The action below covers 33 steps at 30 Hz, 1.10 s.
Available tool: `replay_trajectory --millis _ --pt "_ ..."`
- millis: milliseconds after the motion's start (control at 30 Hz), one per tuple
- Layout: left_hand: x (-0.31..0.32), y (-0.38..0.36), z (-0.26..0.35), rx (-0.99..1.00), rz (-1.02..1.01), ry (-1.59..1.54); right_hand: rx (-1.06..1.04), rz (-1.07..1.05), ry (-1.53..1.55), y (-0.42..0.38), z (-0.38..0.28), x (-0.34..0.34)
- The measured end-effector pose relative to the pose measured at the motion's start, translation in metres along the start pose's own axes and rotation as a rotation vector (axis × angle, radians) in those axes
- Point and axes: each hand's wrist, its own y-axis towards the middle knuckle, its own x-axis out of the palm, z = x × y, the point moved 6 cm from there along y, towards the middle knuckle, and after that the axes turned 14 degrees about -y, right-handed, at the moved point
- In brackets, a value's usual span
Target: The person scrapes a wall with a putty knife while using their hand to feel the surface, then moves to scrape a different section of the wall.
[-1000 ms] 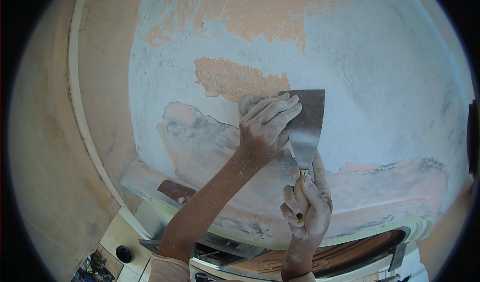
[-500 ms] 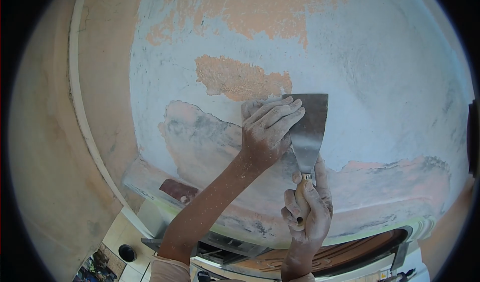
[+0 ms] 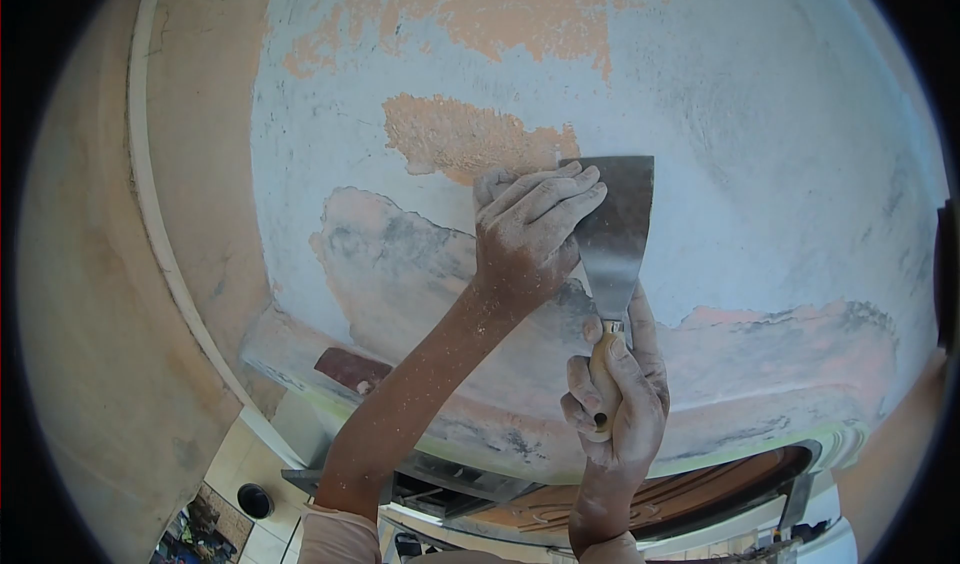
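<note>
A wide putty knife [image 3: 618, 224] lies against the wall, its straight metal edge uppermost. My right hand [image 3: 630, 389] is wrapped round its pale handle [image 3: 603, 374] from below. Dusty and whitened, my left hand [image 3: 530, 219] rests its outstretched fingers on the left part of the blade; its thumb is hidden. Just up and left of the blade corner is a rough peach bare patch [image 3: 465, 136] in the pale blue wall coating [image 3: 740, 164]. Grey and pinkish scraped plaster [image 3: 400, 274] spreads below and left of my left hand.
A dark red strip [image 3: 350, 369] rests on the ledge by my left forearm. Lower down are a brown carved panel [image 3: 640, 509] under an arch, a black round container [image 3: 255, 502] on floor tiles, and a pale vertical trim [image 3: 160, 224] at left.
The putty knife and both hands have slid slightly upward along the wall. The whole view has shifted a little too, so the wall patches appear higher. Both hands keep their hold and placement.
</note>
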Motion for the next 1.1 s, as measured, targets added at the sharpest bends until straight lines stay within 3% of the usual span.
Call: replay_trajectory --millis 1100 --pt "-0.003 0.014 -0.003 -0.004 0.019 0.026 -0.042 -0.014 -0.018 0.017 -0.003 0.013"
